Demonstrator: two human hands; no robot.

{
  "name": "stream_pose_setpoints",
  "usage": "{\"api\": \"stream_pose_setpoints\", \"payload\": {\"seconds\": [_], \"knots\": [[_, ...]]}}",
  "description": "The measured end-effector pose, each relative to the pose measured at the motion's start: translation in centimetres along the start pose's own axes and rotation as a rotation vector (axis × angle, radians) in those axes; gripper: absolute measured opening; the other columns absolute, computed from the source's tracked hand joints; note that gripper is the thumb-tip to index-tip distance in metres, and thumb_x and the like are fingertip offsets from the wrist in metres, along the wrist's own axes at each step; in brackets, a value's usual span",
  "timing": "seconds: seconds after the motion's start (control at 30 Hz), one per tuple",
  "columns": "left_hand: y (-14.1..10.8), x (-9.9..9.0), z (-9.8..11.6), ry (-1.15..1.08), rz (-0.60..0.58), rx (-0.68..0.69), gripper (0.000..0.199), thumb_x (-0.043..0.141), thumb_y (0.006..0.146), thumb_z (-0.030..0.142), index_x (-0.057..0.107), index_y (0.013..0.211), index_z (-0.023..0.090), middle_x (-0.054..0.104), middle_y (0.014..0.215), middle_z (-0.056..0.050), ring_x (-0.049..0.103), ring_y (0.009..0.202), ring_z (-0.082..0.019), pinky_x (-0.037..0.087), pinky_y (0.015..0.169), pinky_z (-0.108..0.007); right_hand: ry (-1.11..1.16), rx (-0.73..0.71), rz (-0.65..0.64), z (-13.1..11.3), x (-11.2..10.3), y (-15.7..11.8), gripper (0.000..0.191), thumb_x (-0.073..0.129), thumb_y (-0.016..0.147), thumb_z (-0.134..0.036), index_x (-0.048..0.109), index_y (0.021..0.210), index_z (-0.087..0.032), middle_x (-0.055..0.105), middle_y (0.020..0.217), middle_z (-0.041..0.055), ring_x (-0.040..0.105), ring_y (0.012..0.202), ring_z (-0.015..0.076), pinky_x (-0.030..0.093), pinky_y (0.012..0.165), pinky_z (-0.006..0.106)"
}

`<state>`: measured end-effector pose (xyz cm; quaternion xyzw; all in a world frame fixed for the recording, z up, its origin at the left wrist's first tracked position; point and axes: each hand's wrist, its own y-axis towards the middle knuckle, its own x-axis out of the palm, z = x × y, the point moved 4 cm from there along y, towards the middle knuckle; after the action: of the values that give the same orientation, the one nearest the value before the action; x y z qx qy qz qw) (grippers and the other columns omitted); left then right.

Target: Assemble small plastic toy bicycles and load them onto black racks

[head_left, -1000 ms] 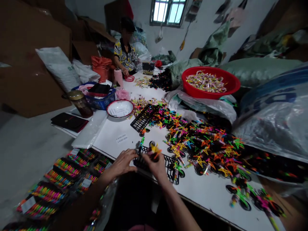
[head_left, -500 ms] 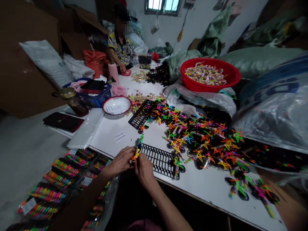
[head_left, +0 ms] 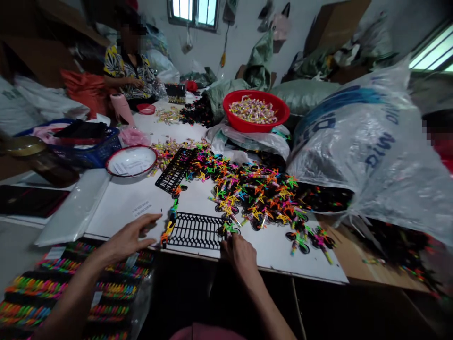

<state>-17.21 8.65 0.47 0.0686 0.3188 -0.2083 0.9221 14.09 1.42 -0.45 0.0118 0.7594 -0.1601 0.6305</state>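
Cluttered workroom seen from my head, with a white tabletop (head_left: 120,208) running away from me and stuffed sacks along its right side. Near edge: my left hand (head_left: 129,238) lies open above the tabletop, fingers spread and holding nothing, just left of a short row of neon plastic pieces (head_left: 169,229). That row lies along the left end of a black lattice rack (head_left: 196,230), flat on the tabletop close to the edge nearest me. My right hand (head_left: 239,255) is at the rack's right end, fingers curled downward; whether they have hold of anything I cannot tell. Just beyond the rack lies a tangled heap of neon-and-black moulded pieces (head_left: 251,193), stretching toward a bulging clear plastic sack (head_left: 364,146). A second black rack (head_left: 175,170) sits farther up, beside a white enamel basin (head_left: 130,160). A red plastic basin (head_left: 255,111) stands past the heap, and packed colourful strips (head_left: 71,288) lie below the tabletop at my left. A co-worker's hands (head_left: 136,82) are busy at the far end.

Risks: a knock from my right hand could slide the unfixed rack and scatter the row. A careless wrist could also snag the heap, or sweep loose pieces over the near edge.
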Motion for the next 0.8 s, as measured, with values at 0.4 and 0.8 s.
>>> {"api": "stream_pose_setpoints", "payload": {"seconds": [0.4, 0.8], "knots": [[3.1, 2.9, 6.1, 0.364, 0.197, 0.213, 0.015, 0.05, 0.086, 0.015, 0.065, 0.087, 0.017, 0.065, 0.084, -0.004, 0.063, 0.082, -0.017, 0.049, 0.076, -0.028, 0.967, -0.394, 0.039, -7.6, 0.8, 3.8, 0.007, 0.053, 0.073, -0.022, 0.058, 0.076, -0.018, 0.059, 0.066, -0.0016, 0.052, 0.059, 0.0127, 0.038, 0.054, 0.02], [2.4, 2.6, 5.8, 0.218, 0.179, 0.131, 0.025, 0.054, 0.082, 0.014, 0.066, 0.103, 0.019, 0.068, 0.087, -0.003, 0.064, 0.081, -0.015, 0.048, 0.072, -0.024, 0.634, -0.551, 0.103, -12.2, 4.3, 4.4, 0.026, 0.044, 0.069, -0.003, 0.057, 0.087, -0.016, 0.059, 0.083, 0.0038, 0.055, 0.074, 0.0159, 0.04, 0.067, 0.024]]}}
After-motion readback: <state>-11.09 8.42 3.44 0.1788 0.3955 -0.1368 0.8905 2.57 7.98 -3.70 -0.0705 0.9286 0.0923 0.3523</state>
